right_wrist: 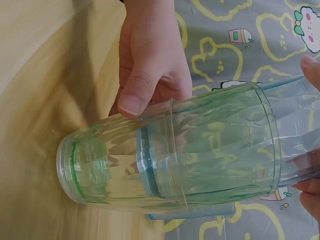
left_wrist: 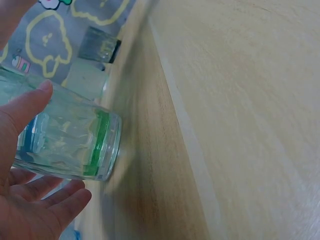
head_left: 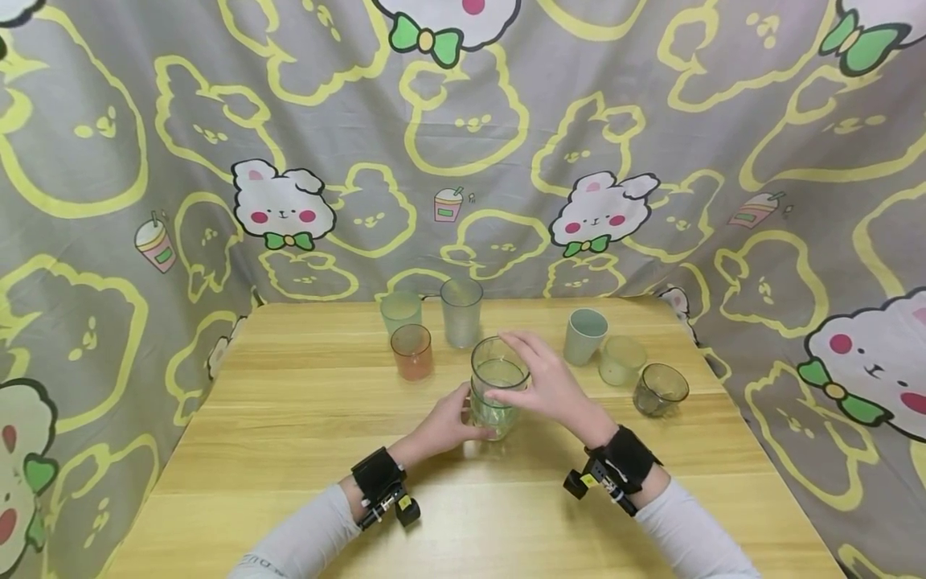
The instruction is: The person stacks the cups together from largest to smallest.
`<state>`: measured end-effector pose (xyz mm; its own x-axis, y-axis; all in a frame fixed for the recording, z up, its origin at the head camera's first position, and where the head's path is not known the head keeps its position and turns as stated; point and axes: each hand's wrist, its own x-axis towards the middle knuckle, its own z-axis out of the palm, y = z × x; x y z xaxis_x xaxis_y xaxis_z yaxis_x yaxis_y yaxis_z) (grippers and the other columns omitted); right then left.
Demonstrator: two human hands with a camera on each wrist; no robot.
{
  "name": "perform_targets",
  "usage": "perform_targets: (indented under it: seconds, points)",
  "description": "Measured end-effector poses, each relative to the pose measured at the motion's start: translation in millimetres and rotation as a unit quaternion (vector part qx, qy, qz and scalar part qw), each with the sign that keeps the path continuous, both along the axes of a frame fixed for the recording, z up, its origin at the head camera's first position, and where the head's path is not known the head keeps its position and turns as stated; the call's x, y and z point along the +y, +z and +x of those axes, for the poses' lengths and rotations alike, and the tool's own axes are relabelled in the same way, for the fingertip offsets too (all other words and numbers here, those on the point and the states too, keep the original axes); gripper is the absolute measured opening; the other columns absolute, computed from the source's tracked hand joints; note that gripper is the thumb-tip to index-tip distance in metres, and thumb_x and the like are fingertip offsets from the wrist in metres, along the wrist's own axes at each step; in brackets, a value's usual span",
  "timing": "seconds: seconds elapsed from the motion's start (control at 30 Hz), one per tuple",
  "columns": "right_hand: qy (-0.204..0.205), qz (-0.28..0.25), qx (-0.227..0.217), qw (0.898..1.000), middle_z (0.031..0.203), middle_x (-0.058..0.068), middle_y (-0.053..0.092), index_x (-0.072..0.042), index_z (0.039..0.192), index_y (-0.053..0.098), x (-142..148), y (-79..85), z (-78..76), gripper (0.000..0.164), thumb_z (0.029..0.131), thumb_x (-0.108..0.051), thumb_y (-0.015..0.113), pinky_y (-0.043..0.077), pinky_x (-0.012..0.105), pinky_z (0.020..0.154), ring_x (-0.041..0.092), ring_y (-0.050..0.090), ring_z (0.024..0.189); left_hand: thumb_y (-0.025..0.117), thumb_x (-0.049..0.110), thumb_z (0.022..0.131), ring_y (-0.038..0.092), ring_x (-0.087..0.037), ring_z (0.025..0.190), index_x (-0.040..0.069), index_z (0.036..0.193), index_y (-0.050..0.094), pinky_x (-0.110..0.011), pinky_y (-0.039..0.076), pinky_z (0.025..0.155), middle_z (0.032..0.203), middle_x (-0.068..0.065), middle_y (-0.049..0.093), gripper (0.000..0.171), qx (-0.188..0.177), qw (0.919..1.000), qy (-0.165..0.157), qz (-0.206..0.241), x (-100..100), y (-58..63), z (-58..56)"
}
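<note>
A stack of nested glasses (head_left: 492,418) is near the middle of the worktop (head_left: 304,482), upright between the two hands, which share it at different heights. The left hand (head_left: 443,425) is curved around the lower glass (right_wrist: 102,172), its thumb on one side and its fingers spread on the other, presumably in order to steady the base. The right hand (head_left: 541,386) holds the upper glass (head_left: 499,352) near its rim, thumb in front and fingers behind, moderately apart because the mouth is wide; this probably helps to keep the glasses aligned. Whether the base touches the worktop, I cannot tell. An orange glass (head_left: 412,358) stands towards the far edge, and a dark glass (head_left: 660,394) near the right edge, perhaps so that the arms do not knock them.
</note>
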<state>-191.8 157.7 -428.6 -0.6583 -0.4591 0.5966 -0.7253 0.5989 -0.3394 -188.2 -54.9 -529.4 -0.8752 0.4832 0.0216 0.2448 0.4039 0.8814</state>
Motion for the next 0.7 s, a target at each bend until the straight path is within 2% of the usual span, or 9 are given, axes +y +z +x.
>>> perform_targets:
  seconds: [0.1,0.37,0.6,0.7]
  points:
    - [-0.003,0.000,-0.011,1.000,0.132,0.013,0.056,-0.008,0.141,0.049,-0.5,-0.1,0.6,0.091,0.076,-0.070,0.065,0.051,0.050,0.102,0.031,0.057,0.120,0.084,0.034,0.074,0.056,-0.031,0.126,0.014,0.147,0.036,-0.050,0.047,0.106,0.145,-0.009,0.051,0.091,0.003,1.0000,0.001,-0.004,-0.1,0.2,0.1]
    - [-0.016,0.009,-0.040,0.999,0.135,0.013,0.053,-0.010,0.145,0.044,-2.5,-0.6,3.3,0.092,0.071,-0.050,0.082,0.050,0.051,0.103,0.031,0.055,0.122,0.084,0.033,0.075,0.054,-0.031,0.129,0.013,0.149,0.034,-0.050,0.046,0.108,0.146,-0.010,0.050,0.091,-0.011,0.9999,0.000,0.002,-0.2,3.1,2.3]
    - [-0.018,0.010,-0.051,0.998,0.136,0.013,0.052,-0.011,0.146,0.043,-2.5,-0.3,3.9,0.092,0.071,-0.048,0.082,0.050,0.051,0.103,0.031,0.054,0.123,0.084,0.031,0.075,0.054,-0.029,0.129,0.014,0.149,0.033,-0.048,0.045,0.109,0.146,-0.009,0.050,0.091,-0.011,0.9999,0.000,0.005,0.2,2.8,2.0]
    - [-0.022,0.010,-0.078,0.997,0.140,0.014,0.049,-0.013,0.149,0.037,-2.4,1.5,5.4,0.097,0.071,-0.050,0.082,0.048,0.053,0.104,0.033,0.052,0.127,0.084,0.031,0.075,0.054,-0.029,0.129,0.014,0.149,0.033,-0.048,0.045,0.109,0.146,-0.008,0.050,0.091,-0.009,1.0000,0.000,0.005,0.4,3.1,1.9]
